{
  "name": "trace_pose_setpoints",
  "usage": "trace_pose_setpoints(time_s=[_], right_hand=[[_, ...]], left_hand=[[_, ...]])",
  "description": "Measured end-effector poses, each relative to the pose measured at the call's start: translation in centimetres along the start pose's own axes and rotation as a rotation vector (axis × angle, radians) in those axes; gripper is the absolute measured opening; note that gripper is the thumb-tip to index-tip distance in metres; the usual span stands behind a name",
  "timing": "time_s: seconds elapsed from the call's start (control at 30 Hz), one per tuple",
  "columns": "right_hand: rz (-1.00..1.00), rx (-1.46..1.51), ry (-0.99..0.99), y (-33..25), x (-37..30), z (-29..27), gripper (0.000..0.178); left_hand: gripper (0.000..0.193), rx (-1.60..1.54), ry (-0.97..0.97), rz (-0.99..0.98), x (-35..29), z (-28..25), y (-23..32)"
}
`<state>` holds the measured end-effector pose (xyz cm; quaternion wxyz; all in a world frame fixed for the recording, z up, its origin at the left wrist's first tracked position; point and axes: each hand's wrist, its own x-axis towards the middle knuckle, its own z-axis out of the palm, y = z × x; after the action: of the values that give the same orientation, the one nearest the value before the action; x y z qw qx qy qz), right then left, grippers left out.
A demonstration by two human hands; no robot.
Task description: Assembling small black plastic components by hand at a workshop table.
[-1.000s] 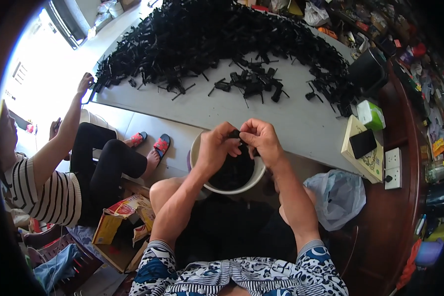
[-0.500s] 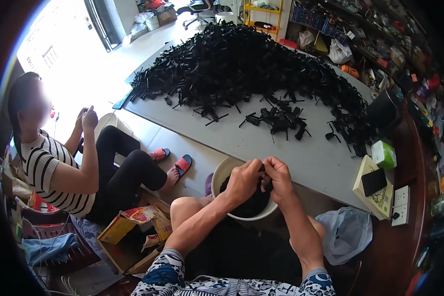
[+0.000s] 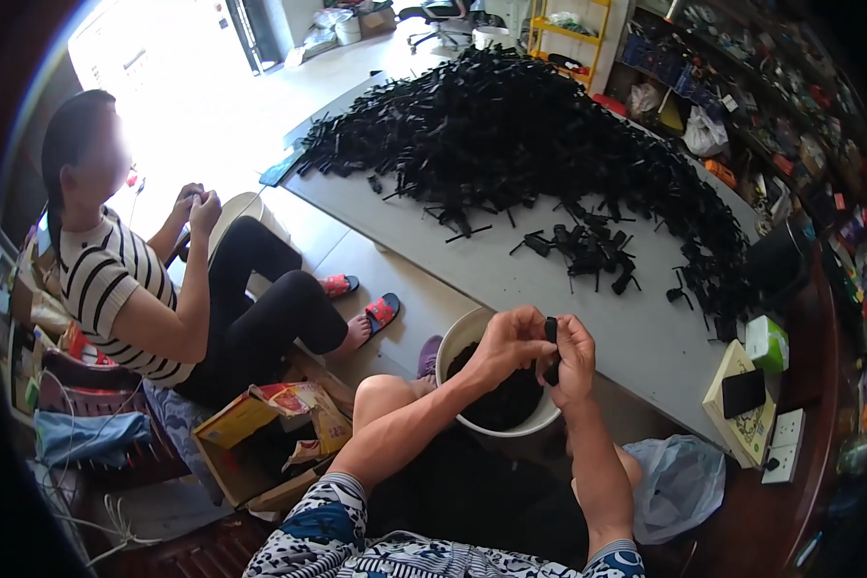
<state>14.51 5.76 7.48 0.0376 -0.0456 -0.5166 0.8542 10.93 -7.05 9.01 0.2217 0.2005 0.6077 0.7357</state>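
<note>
My left hand [image 3: 511,344] and my right hand [image 3: 574,360] meet over a white bucket [image 3: 499,432]. Between them is a small black plastic part [image 3: 551,330], its upper end sticking out above my fingers and more black showing below. The right hand's fingers are curled round it, while the left thumb and fingertips pinch at its side. Its exact shape is partly hidden by my fingers. Inside the bucket lies a mass of black pieces [image 3: 496,409]. A large heap of black plastic parts [image 3: 511,125] covers the table's far side, with a smaller cluster [image 3: 583,241] nearer me.
To the left sits another person [image 3: 125,289], hands raised together near a second bucket [image 3: 250,214]. An open cardboard box [image 3: 226,462] stands beside my left leg. A plastic bag [image 3: 679,486] hangs at right, below a phone [image 3: 744,393] on a box at the grey table's [image 3: 433,255] edge.
The view has shifted, so the scene sits further right. My hands have turned slightly, and the black part now shows more plainly between them. The other person's hands are lower.
</note>
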Motion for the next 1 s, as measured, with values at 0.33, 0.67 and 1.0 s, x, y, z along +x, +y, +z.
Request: trace_pose_setpoints(time_s=[0.33, 0.67, 1.0], right_hand=[[-0.188, -0.525, -0.017, -0.9, -0.5, 1.2, 0.003], [-0.314, -0.605, 0.039, 0.1, -0.8, 0.8, 0.017], [-0.284, -0.604, 0.016, -0.6, 0.6, -1.6, 0.014]], left_hand=[[0.015, -0.209, 0.043, -0.201, 0.2, -1.5, 0.9], [0.019, -0.211, 0.086, 0.022, 0.4, -0.2, -2.1], [0.018, 0.321, 0.004, -0.291, 0.5, -1.2, -0.2]])
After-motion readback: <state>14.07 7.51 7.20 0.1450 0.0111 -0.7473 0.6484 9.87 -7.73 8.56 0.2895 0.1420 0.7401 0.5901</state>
